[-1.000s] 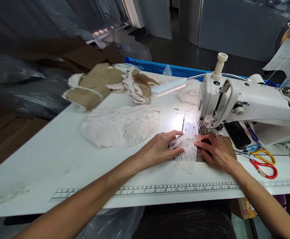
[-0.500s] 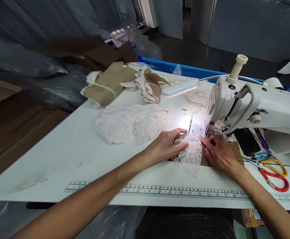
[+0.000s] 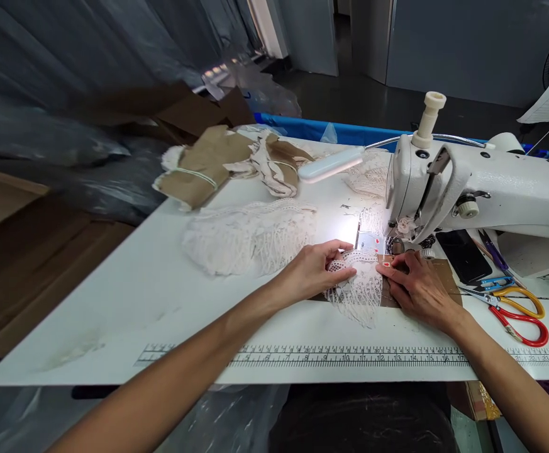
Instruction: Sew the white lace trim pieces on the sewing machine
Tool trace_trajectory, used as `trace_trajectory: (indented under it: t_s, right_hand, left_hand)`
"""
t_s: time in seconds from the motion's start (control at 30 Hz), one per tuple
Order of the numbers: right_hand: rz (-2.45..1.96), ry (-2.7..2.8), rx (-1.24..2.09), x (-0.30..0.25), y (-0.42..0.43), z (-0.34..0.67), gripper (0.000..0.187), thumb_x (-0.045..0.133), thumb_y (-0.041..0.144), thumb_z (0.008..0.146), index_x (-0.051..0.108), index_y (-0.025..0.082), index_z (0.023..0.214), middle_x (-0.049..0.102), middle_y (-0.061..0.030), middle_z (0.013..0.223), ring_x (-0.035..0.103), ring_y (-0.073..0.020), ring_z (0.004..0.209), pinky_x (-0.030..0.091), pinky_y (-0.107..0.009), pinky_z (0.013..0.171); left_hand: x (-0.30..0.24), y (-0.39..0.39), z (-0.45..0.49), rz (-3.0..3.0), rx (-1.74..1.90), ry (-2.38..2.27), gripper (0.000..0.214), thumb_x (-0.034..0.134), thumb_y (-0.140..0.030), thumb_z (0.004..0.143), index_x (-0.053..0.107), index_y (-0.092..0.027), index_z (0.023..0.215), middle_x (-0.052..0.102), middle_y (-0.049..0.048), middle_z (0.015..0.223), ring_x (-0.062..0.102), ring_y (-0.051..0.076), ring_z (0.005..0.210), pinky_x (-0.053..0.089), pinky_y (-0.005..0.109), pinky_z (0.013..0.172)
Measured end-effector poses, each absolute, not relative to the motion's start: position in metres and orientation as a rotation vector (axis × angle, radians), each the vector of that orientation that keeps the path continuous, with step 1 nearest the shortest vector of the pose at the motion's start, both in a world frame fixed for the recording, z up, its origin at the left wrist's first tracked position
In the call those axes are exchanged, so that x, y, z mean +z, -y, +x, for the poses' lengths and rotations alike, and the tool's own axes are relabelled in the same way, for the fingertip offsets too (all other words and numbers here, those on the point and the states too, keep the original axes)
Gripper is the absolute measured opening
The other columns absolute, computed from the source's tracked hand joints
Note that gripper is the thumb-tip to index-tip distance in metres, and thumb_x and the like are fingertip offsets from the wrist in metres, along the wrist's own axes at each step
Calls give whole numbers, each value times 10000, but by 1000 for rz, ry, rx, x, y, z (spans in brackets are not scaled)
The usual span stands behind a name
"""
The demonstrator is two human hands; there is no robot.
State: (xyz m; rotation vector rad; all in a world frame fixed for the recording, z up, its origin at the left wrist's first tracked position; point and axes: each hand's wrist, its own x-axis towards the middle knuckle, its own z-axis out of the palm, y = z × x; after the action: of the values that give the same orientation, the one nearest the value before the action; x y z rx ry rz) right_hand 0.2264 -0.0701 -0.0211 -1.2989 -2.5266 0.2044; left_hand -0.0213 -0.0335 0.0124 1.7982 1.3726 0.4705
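A piece of white lace (image 3: 360, 290) with a scalloped lower edge lies on the table just in front of the sewing machine's needle area. My left hand (image 3: 309, 272) grips its left side, thumb on top and index finger stretched along the upper border. At the lace's upper right corner, my right hand (image 3: 418, 286) pinches the edge with bent fingers. A small red-and-white label (image 3: 386, 264) shows by those fingertips. Brown paper or board (image 3: 444, 277) lies under the right hand. The lamp-lit metal plate (image 3: 370, 242) of the sewing machine (image 3: 495, 189) is right beyond the lace.
More white lace (image 3: 250, 236) lies left of my hands. Behind it are tied brown-paper bundles (image 3: 208, 163) and a pale lamp (image 3: 331, 167). On the right are a phone (image 3: 465, 255), blue thread snips (image 3: 497, 284) and red-and-yellow scissors (image 3: 522, 314). A ruler strip (image 3: 321, 357) runs along the front edge.
The view has shifted slightly. Both hands stay on the lace, which is nearly in the same place. The small red-and-white label now shows at my right fingertips.
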Motion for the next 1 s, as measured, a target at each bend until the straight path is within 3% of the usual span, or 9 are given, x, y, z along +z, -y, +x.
trace_trajectory:
  t_s: [0.63, 0.87, 1.0]
  right_hand:
    - [-1308, 2469, 233, -21, 73, 225, 367, 442, 243, 980, 582, 255, 1319, 570, -109, 1141, 494, -273, 1030, 449, -457, 903]
    - [-1126, 2538, 287, -12, 78, 237, 385, 545, 197, 917, 657, 356, 1249, 555, -64, 1186, 488, -270, 1090, 455, -483, 964]
    - [-1146, 2542, 257, -12, 79, 236, 384, 542, 182, 913, 669, 333, 1243, 555, -72, 1218, 489, -290, 1120, 469, -488, 946]
  left_hand:
    - [5, 33, -23, 1884, 474, -1350, 553, 667, -490, 748, 634, -173, 1199, 597, -25, 714, 520, 137, 597, 391, 265, 569]
    - [6, 33, -24, 1901, 473, -1349, 541, 660, -483, 762, 642, -162, 1197, 612, -16, 726, 528, 136, 605, 375, 249, 548]
    - [7, 34, -24, 1888, 462, -1369, 530, 656, -464, 764, 643, -164, 1201, 605, -18, 734, 521, 133, 599, 366, 249, 542]
